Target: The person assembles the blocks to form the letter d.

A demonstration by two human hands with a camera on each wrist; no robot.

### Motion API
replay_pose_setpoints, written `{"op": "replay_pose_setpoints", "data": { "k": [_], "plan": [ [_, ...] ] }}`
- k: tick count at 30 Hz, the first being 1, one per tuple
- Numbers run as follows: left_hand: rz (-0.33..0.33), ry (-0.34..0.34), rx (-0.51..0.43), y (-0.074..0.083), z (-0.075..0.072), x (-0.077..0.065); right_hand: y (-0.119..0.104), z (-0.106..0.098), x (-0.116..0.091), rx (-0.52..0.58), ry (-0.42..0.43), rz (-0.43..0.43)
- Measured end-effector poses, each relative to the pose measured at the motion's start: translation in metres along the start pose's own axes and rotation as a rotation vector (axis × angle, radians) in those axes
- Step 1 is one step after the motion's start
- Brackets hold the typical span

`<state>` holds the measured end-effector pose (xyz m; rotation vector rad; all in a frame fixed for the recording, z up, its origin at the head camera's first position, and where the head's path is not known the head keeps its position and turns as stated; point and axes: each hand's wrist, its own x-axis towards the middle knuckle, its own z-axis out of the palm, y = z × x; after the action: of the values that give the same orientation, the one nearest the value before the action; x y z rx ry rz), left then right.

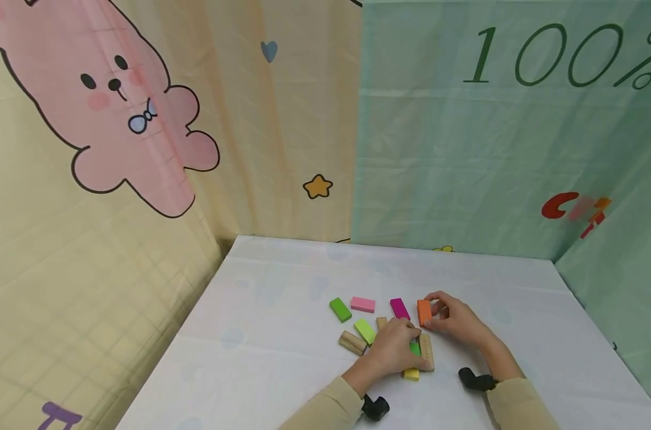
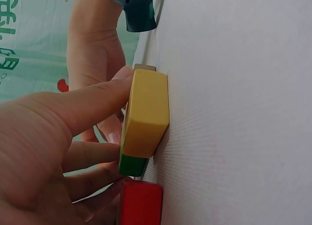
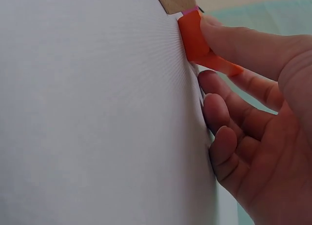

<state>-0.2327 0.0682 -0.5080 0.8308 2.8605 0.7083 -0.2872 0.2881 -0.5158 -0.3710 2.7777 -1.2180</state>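
An orange block (image 1: 424, 313) stands at the right side of the group, pinched by my right hand (image 1: 454, 319) between thumb and fingers; in the right wrist view, the orange block (image 3: 194, 37) touches the white cloth. My left hand (image 1: 392, 347) reaches over the blocks. Its thumb and index finger rest at the two ends of a wooden block (image 1: 426, 352). Beside that lies a green block (image 1: 414, 349), partly covered by the left hand. A yellow block (image 2: 146, 112) sits at the near end, close to the left thumb, with a red block (image 2: 141, 203) nearby.
Around the hands lie a magenta block (image 1: 399, 308), a pink block (image 1: 363, 304), a green block (image 1: 340, 310), a lime block (image 1: 365, 330) and wooden pieces (image 1: 352, 342). They lie on a white-covered table (image 1: 261, 358). Printed curtains (image 1: 282, 137) stand behind.
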Motion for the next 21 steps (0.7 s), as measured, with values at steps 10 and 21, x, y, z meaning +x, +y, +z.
{"op": "replay_pose_setpoints", "data": {
  "k": [10,21],
  "plan": [
    [0.004,-0.001,-0.003,0.002,0.001,-0.001,-0.004,0.002,0.000,0.030,0.030,0.011],
    [-0.009,-0.005,0.020,0.001,0.001,0.001,-0.005,-0.009,0.021,0.111,0.017,0.032]
  ]
}}
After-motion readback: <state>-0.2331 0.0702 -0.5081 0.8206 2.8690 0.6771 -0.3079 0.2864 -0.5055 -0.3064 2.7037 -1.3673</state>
